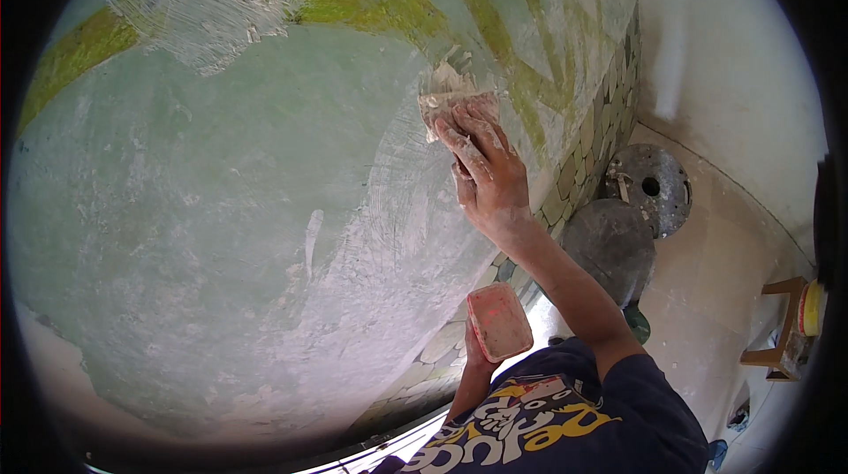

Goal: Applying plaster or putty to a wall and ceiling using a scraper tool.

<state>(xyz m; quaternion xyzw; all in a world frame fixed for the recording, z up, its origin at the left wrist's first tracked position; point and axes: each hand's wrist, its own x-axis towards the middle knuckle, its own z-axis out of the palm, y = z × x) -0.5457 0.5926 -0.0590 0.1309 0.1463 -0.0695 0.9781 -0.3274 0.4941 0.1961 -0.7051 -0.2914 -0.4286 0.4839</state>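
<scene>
- The scraper [459,106] is up at the painted wall [247,147], right of the middle, its front edge against a lump of pale paste [450,78].
- Left of it the wall spreads wide and green; to the right, its surface runs on to a border of stones [609,112].
- The right hand [493,175] grips the scraper, fingers close together and laid flat along the blade's back, smeared with paste; the thumb is bent below them.
- The left hand [477,346], lower down near the body, holds a reddish tub [500,322] by its side; most of its fingers are hidden behind the tub, so I cannot tell their spread.
- Yellow-green bands [371,1] and a rough white patch [190,10] lie higher on the wall.
- Beyond the right forearm, a dark round thing [609,249] and a grey disc [669,174] with a hole sit beside the stones.
- A wooden stool [777,328] stands farther right.
</scene>
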